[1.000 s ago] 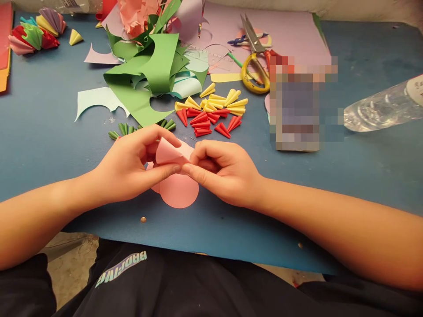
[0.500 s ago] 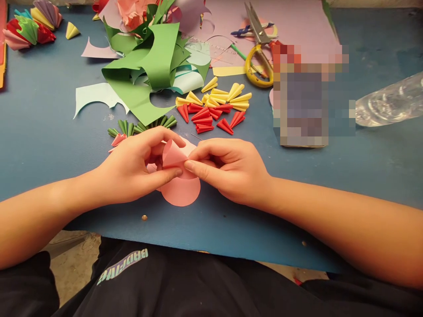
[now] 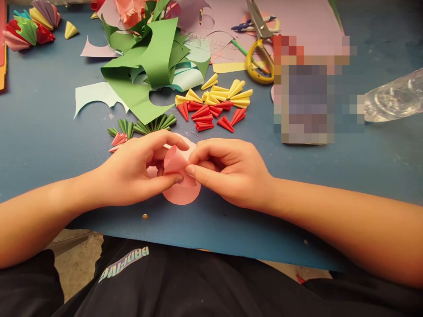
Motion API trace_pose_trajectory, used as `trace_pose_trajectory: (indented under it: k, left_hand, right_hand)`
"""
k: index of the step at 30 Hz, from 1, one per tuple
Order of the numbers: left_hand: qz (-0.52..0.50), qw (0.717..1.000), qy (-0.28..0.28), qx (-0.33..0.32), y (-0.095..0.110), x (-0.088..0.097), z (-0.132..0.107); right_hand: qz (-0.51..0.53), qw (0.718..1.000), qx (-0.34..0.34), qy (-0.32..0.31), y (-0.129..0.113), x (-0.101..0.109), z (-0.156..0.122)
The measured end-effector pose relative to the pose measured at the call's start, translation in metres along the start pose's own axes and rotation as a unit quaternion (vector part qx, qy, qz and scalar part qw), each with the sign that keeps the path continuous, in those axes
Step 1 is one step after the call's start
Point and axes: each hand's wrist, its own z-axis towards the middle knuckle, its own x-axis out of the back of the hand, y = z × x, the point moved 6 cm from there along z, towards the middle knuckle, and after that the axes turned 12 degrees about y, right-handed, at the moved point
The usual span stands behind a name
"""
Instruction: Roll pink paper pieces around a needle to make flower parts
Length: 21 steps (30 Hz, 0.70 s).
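My left hand (image 3: pixel 139 171) and my right hand (image 3: pixel 224 169) meet over a blue table (image 3: pixel 49 141). Both pinch a small pink paper piece (image 3: pixel 175 162) that curls between thumbs and forefingers. Under them lies a flat pink paper circle (image 3: pixel 181 194). Just beyond my fingers sit folded green cones (image 3: pixel 155 124), red cones (image 3: pixel 206 116) and yellow cones (image 3: pixel 228 94). Two finished pink cones (image 3: pixel 118 141) lie left of my left hand.
Green paper offcuts (image 3: pixel 148 66) pile up at the back, with yellow-handled scissors (image 3: pixel 259 57) on a lilac sheet (image 3: pixel 297 26). A clear plastic bottle (image 3: pixel 393 99) lies at the right. A blurred-out object (image 3: pixel 307 97) stands right of the cones. A multicoloured paper fan (image 3: pixel 29 26) sits far left.
The pink piece has been rolled tighter between my fingers, from a flat fold into a curl. Both hands stay in place; the view has shifted slightly.
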Motion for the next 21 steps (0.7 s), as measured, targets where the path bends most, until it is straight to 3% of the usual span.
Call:
trace_pose_trajectory:
  k: [5,13,17,21]
  left_hand:
    - [-0.024,0.999,-0.034,0.007,-0.001,-0.004,-0.001]
    - [-0.113,0.993,0.014,0.021,0.001,-0.008,0.008]
    - [-0.103,0.993,0.027,0.045,-0.001,-0.012,0.009]
    - [-0.043,0.999,0.015,-0.007,0.003,-0.006,0.008]
  right_hand:
    - [0.026,0.999,-0.038,0.006,0.008,-0.002,-0.002]
    - [0.178,0.966,-0.174,0.068,0.014,-0.002,0.0]
    - [0.201,0.961,-0.177,0.066,0.015,-0.004,0.001]
    - [0.126,0.984,-0.113,0.053,0.012,0.001,0.005]
